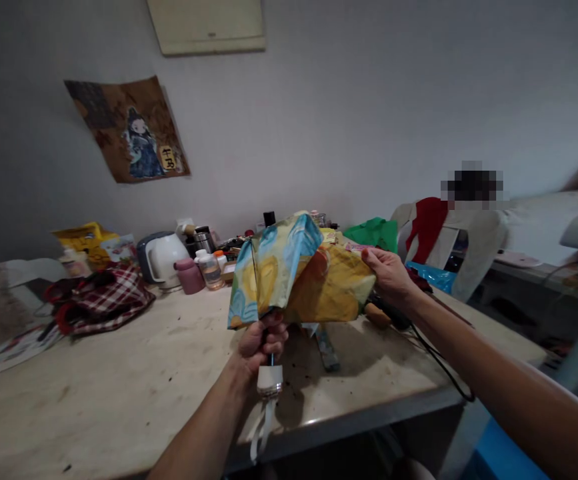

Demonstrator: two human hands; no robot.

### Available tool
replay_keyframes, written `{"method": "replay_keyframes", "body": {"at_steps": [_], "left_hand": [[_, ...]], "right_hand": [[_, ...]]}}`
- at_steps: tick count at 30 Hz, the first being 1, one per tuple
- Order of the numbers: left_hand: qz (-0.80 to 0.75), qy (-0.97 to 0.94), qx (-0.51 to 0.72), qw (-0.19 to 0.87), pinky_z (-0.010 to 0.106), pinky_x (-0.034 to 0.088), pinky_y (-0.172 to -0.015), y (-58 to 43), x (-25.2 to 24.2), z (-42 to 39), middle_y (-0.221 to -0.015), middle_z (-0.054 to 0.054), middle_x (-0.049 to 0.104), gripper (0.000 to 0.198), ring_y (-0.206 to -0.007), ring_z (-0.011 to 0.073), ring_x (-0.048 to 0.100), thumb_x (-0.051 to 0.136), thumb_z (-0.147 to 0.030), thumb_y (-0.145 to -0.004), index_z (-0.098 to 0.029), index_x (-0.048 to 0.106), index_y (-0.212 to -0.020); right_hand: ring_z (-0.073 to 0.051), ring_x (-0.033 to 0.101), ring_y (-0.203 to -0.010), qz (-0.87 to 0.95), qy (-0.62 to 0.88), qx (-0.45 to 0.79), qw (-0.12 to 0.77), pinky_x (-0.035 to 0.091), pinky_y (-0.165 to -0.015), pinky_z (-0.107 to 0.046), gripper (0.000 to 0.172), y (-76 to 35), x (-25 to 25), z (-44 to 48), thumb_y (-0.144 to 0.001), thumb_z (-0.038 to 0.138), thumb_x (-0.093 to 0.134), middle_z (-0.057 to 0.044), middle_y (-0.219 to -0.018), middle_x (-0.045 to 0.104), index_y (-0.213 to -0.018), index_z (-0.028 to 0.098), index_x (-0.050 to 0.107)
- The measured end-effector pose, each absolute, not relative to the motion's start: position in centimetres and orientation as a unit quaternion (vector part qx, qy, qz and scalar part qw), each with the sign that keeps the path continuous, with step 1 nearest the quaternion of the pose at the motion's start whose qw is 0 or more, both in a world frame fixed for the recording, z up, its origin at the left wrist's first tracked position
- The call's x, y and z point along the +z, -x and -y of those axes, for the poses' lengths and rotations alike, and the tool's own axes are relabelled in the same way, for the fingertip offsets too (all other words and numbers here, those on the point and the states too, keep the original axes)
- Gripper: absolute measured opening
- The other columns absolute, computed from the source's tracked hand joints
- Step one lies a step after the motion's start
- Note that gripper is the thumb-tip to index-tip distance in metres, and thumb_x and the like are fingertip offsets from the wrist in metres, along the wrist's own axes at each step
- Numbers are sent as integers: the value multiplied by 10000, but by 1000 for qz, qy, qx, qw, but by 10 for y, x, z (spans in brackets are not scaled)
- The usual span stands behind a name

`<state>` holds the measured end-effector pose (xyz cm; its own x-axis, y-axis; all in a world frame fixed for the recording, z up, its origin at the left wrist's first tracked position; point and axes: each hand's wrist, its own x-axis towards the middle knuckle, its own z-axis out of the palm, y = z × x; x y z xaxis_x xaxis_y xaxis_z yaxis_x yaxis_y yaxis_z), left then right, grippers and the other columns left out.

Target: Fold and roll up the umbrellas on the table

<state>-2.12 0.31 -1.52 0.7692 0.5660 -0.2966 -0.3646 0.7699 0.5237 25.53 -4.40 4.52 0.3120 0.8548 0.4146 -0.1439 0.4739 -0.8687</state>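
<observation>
A folding umbrella (326, 283) with a blue and yellow painted canopy is held above the table's front part. My left hand (263, 341) is wrapped round its shaft, just above the white handle (269, 381), from which a white wrist strap (263, 430) hangs. Pinched in my right hand (391, 275) is the outer edge of a yellow canopy panel, pulled out to the right. The canopy is loose and partly folded, not spread. Below it a narrow patterned item (327, 350) lies on the table, partly hidden by the cloth.
On the table (119, 393), a plaid cloth bag (111, 300), a white kettle (163, 257), a pink jar (189, 275) and bottles stand at the back left. A green bag (373, 233) lies behind my right hand. A dark cable (436, 357) hangs over the front edge.
</observation>
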Motion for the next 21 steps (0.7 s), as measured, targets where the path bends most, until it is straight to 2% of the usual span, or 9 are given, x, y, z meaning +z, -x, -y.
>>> {"method": "replay_keyframes", "body": {"at_steps": [3, 7, 11, 14, 17, 21], "left_hand": [[-213, -224, 292, 905, 85, 111, -296, 19, -16, -2, -501, -121, 216, 422, -334, -16, 178, 700, -90, -643, -185, 290, -605], [-211, -217, 312, 901, 85, 105, -299, 17, -12, 1, -498, -117, 230, 413, -340, -14, 216, 676, -71, -640, -187, 282, -597], [-215, -224, 271, 911, 97, 87, -294, 18, -10, 0, -483, -123, 207, 398, -324, -16, 145, 667, -109, -663, -186, 284, -587], [-202, -237, 258, 915, 101, 92, -292, 20, -12, -3, -468, -131, 188, 428, -319, -24, 100, 693, -134, -645, -187, 276, -565], [-166, -250, 263, 917, 104, 123, -289, 22, -17, -6, -457, -138, 156, 485, -317, -24, 87, 734, -165, -620, -196, 255, -552], [-119, -246, 316, 908, 103, 166, -279, 24, -20, -8, -461, -133, 158, 532, -324, -17, 83, 749, -171, -626, -208, 222, -567]], "right_hand": [[-76, 377, -447, 448, 398, 215, 771, 307, -421, -203, 477, -253, 43, 31, -596, 615, 747, 44, -493, 489, -545, 177, 565], [-69, 327, -423, 392, 427, 134, 804, 247, -388, -214, 468, -250, 39, 22, -632, 608, 710, 44, -469, 458, -519, 177, 566], [-77, 311, -381, 347, 431, 153, 819, 248, -358, -230, 370, -254, 39, 19, -693, 522, 669, 55, -437, 421, -549, 200, 561], [-83, 390, -424, 324, 444, 184, 815, 311, -375, -206, 243, -255, 36, 20, -706, 422, 641, 45, -501, 479, -621, 198, 597], [-78, 458, -480, 307, 483, 246, 782, 350, -409, -178, 167, -240, 20, 31, -664, 344, 643, 31, -577, 548, -673, 181, 608], [-72, 438, -460, 359, 500, 365, 699, 330, -419, -180, 127, -200, -14, 58, -627, 271, 658, 41, -544, 529, -687, 172, 606]]}}
